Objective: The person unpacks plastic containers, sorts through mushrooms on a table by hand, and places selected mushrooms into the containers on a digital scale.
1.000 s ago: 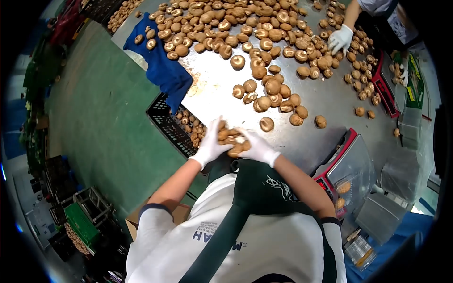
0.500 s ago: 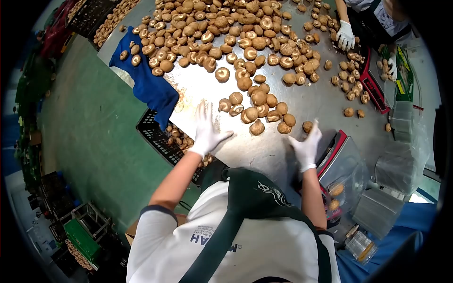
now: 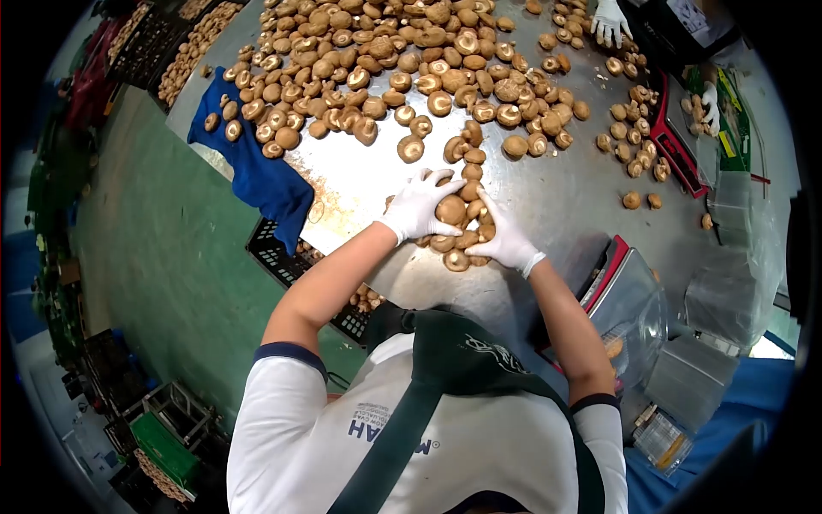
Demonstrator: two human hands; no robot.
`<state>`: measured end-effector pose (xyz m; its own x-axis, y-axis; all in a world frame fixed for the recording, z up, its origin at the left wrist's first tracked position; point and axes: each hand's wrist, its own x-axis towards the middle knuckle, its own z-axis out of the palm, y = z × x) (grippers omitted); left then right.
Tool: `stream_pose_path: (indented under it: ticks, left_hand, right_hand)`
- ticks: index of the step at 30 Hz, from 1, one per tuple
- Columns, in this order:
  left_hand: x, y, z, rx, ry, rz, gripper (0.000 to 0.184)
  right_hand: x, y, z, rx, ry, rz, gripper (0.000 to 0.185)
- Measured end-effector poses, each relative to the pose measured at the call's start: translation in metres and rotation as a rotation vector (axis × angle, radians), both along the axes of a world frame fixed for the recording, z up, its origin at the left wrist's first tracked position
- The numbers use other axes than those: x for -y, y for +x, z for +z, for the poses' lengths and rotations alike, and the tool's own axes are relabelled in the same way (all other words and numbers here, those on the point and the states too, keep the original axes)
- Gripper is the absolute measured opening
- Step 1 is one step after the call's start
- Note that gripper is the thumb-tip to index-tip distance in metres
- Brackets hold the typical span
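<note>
Both hands wear white gloves and cup a small cluster of shiitake mushrooms on the metal table. My left hand lies along the cluster's left side, fingers spread and curved over the caps, thumb pointing right. On the opposite side, my right hand is open, thumb and fingers apart against the outer mushrooms. The mushrooms between them rest close together, some caps up and some showing pale gills. Parts of several are hidden under my left fingers. A short line of mushrooms runs from the cluster up toward the big heap.
A blue cloth hangs over the table's left edge, above a black crate of mushrooms. Red-edged scales stand at right, near clear plastic trays. Across the table, a co-worker's gloved hand is near loose mushrooms.
My hands have moved inward from either side and now touch the mushrooms. The scattered group is drawn into a tighter cluster. The co-worker's hand has shifted up and left.
</note>
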<state>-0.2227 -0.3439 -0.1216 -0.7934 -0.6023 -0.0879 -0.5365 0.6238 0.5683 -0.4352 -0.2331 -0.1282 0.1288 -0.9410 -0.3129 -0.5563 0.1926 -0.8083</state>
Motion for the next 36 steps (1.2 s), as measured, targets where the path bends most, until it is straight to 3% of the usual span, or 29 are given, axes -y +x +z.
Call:
stream_pose_path:
  ticks: [2, 4, 8, 13, 16, 17, 20, 22, 24, 25, 28, 32, 36]
  left_hand:
    - [-0.013, 0.017, -0.011, -0.114, -0.043, -0.022, 0.078]
    - [-0.043, 0.038, -0.003, -0.153, -0.092, 0.028, 0.071]
    - [-0.085, 0.093, 0.004, -0.139, -0.233, 0.101, 0.061]
    - [-0.132, 0.157, 0.009, -0.134, -0.295, 0.433, 0.052]
    - [-0.168, 0.19, -0.024, -0.201, -0.114, 0.822, 0.062]
    - [-0.181, 0.196, -0.033, -0.174, -0.064, 0.865, 0.065]
    - [-0.214, 0.195, -0.051, -0.137, -0.014, 0.965, 0.076]
    - [-0.217, 0.178, -0.033, -0.148, -0.045, 0.863, 0.083]
    - [-0.211, 0.161, -0.029, -0.144, -0.091, 0.689, 0.088]
    - [-0.203, 0.15, -0.024, -0.126, -0.117, 0.635, 0.089]
    - [-0.166, 0.12, -0.011, 0.021, -0.065, 0.52, 0.092]
    - [-0.131, 0.077, -0.022, 0.045, -0.053, 0.383, 0.09]
    - [-0.102, 0.036, -0.007, 0.093, -0.089, 0.319, 0.087]
  right_hand:
    - [-0.012, 0.02, -0.011, 0.036, -0.096, 0.113, 0.109]
    - [-0.022, 0.049, -0.003, -0.016, 0.02, 0.134, 0.101]
    - [-0.04, 0.099, -0.011, -0.072, -0.054, 0.217, 0.096]
    - [-0.045, 0.161, -0.017, 0.144, -0.068, 0.419, 0.1]
    - [-0.031, 0.17, 0.012, 0.199, -0.039, 0.598, 0.096]
    - [-0.029, 0.17, 0.019, 0.181, -0.181, 0.574, 0.085]
    - [0.0, 0.139, 0.058, 0.281, 0.071, 0.32, 0.077]
    - [0.035, 0.102, 0.072, 0.031, 0.127, -0.043, 0.066]
    - [0.076, 0.048, 0.012, -0.415, -0.683, -0.171, 0.057]
    - [0.091, 0.035, 0.038, -0.388, -0.219, -0.273, 0.063]
    - [0.128, 0.005, 0.031, -0.576, -0.082, -0.179, 0.077]
    - [0.146, 0.016, 0.021, -0.656, -0.184, 0.072, 0.07]
    - [0.148, 0.045, 0.011, -0.835, -0.27, 0.168, 0.059]
